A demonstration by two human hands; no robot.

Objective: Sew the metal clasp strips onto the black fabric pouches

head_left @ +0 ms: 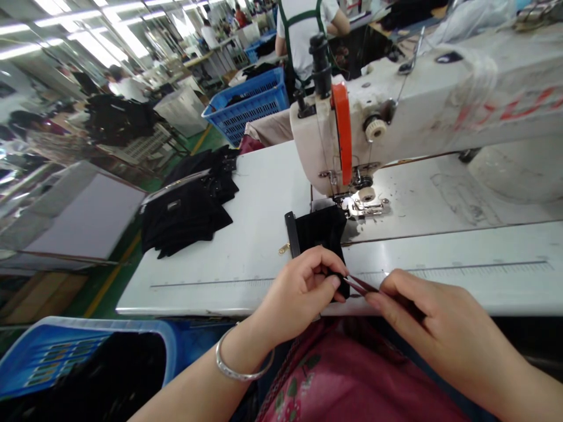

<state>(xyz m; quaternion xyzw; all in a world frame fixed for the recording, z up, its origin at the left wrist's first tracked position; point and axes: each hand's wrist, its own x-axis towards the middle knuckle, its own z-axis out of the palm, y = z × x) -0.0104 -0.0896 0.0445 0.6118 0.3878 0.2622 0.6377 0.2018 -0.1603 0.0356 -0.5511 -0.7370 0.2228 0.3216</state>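
Black fabric piece point(319, 231) is laid on white surface point(246, 223) beside metal presser foot point(365, 205), near edge pinched by left grip point(299, 290); right grip point(440, 328) is clamped on thin reddish tool point(358, 285), by whose tip cloth could be snagged.

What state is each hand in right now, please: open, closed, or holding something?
Left hand: closed, pinching the near edge of the black fabric piece.
Right hand: closed on a thin tweezer-like tool pointing at that edge.
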